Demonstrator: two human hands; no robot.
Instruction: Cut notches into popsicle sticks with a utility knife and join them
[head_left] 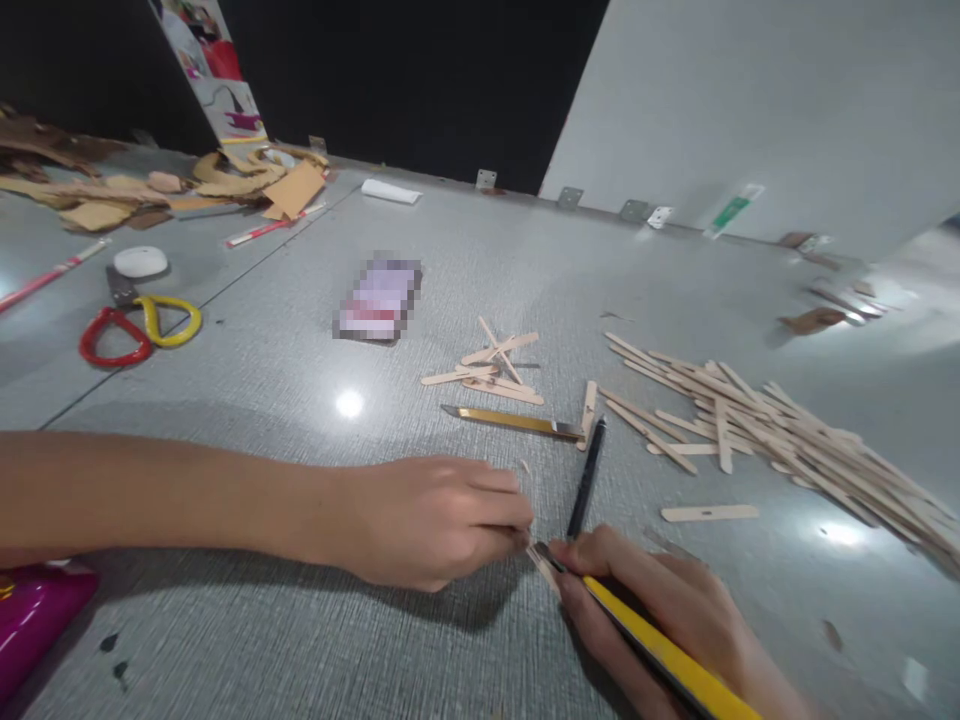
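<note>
My left hand point(442, 515) is closed, its fingertips pinching the end of a small wooden craft stick point(545, 572) on the table. In my right hand point(660, 610) is a yellow-and-black cutter knife point(660, 650), gripped like a pen, with its tip at the stick beside my left fingertips. Much of the stick is hidden by my fingers. A black pen point(587, 478) lies just beyond my right hand. Further up are a brass-coloured craft knife point(514, 420), another craft stick point(588, 412) and a small heap of cut sticks point(495, 370).
A large pile of craft sticks point(780, 440) spreads at the right, one single stick point(709, 513) nearer. Scissors point(139, 330), a white mouse-shaped object point(140, 262) and brown scraps point(112, 195) lie at left. A blurred-out phone point(379, 300) is behind; a shiny purple object point(41, 620) sits front left.
</note>
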